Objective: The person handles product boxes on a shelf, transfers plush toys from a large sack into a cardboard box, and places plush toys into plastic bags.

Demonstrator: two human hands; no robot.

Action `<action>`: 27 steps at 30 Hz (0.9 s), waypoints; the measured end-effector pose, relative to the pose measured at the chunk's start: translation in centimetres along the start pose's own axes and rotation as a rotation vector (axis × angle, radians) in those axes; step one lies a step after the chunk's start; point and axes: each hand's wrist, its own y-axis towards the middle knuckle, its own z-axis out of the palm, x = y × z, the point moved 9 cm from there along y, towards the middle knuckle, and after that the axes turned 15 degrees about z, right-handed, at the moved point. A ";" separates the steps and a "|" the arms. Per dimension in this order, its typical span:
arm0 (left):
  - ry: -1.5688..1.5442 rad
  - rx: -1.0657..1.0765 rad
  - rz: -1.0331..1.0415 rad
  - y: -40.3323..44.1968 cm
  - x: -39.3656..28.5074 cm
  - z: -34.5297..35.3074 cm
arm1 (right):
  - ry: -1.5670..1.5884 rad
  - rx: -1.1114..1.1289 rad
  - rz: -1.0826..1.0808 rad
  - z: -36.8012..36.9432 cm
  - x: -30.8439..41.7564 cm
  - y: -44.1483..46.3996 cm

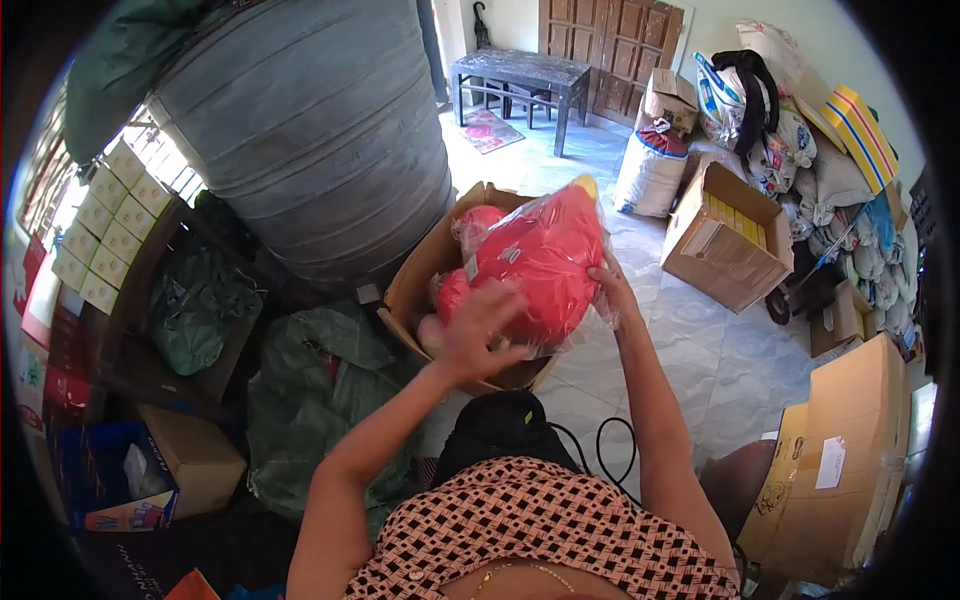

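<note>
A large red plush-like item (540,260) in clear plastic wrap, with a yellow tip at its top, is over an open cardboard box (405,280). On its right side, my right hand (612,287) grips the plastic edge. My left hand (487,333), slightly blurred, is at the lower left of the item with its fingers spread. More red wrapped items (478,226) sit inside the box, partly hidden behind the large one.
A big grey ribbed tank (310,130) rises at the left, with a green sheet (320,400) below. Small boxes (110,225) are stacked far left. Cartons (730,240) and sacks (650,175) line the right. A table (520,68) stands at the back.
</note>
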 end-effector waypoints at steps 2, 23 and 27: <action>-0.007 -0.177 -0.255 -2.0 4.4 -2.9 | -0.026 -0.029 -0.023 -0.5 0.7 -1.0; -1.083 -0.687 -0.470 8.3 6.5 -6.8 | 0.035 -0.301 -0.392 -2.2 15.8 -7.7; -1.027 -0.767 0.118 5.5 -8.1 -17.9 | 0.184 -0.389 -0.488 -6.9 16.8 -10.9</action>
